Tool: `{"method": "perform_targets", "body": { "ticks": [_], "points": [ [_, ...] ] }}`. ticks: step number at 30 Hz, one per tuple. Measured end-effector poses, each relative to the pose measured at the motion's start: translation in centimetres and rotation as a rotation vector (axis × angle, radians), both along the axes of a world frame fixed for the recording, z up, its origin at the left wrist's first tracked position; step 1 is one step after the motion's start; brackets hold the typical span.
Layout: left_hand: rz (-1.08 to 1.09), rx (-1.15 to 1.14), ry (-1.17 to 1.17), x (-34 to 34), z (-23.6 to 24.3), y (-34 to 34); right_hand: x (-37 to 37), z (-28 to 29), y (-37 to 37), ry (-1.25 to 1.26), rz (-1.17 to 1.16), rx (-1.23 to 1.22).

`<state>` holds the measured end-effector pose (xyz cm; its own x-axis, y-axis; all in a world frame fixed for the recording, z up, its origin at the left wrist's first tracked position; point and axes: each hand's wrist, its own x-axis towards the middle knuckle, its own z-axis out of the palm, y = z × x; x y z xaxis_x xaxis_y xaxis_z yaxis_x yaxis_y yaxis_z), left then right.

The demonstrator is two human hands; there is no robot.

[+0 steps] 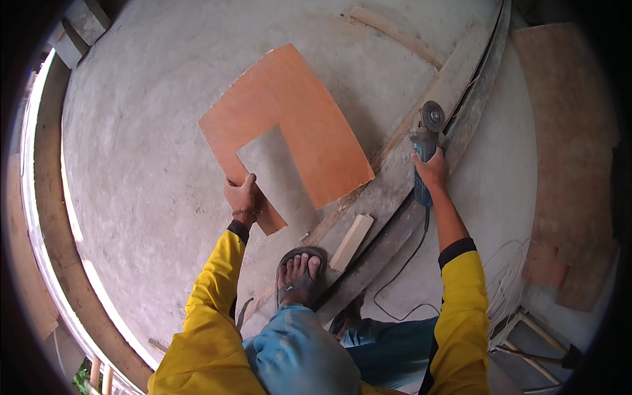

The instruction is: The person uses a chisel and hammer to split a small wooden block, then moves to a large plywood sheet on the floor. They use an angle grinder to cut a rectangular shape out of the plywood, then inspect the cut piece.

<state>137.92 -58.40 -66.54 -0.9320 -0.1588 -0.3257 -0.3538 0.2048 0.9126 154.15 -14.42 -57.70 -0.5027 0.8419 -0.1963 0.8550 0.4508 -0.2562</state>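
Note:
My left hand is closed on the narrow arm of a thin orange-brown plywood sheet, which has a rectangular notch cut into its near side. The sheet is held up at a tilt over the grey floor, its far edges rough and pale. Out to the right, my right hand wraps round the body of an angle grinder, dark blue with a round disc at its far end. From the grinder's near end a black cord runs down towards my legs. Whether the disc is turning, I cannot tell.
Long wooden planks lie diagonally beneath the grinder. A short wood block rests beside my sandalled foot. Another batten lies at the far side. Brown plywood sheets and a coil of pale cable are at the right.

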Motion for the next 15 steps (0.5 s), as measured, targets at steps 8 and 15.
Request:
{"method": "perform_targets", "body": {
  "ticks": [8, 15],
  "points": [
    [-0.157, -0.129, 0.075, -4.1, 3.4, -6.2, 1.2, 4.9, -7.2, 0.452, 0.097, 0.003],
    [-0.410, -0.060, 0.090, -5.1, 8.3, -2.9, 0.5, 6.2, -18.0, 0.745, 0.224, -1.023]
  ]
}}
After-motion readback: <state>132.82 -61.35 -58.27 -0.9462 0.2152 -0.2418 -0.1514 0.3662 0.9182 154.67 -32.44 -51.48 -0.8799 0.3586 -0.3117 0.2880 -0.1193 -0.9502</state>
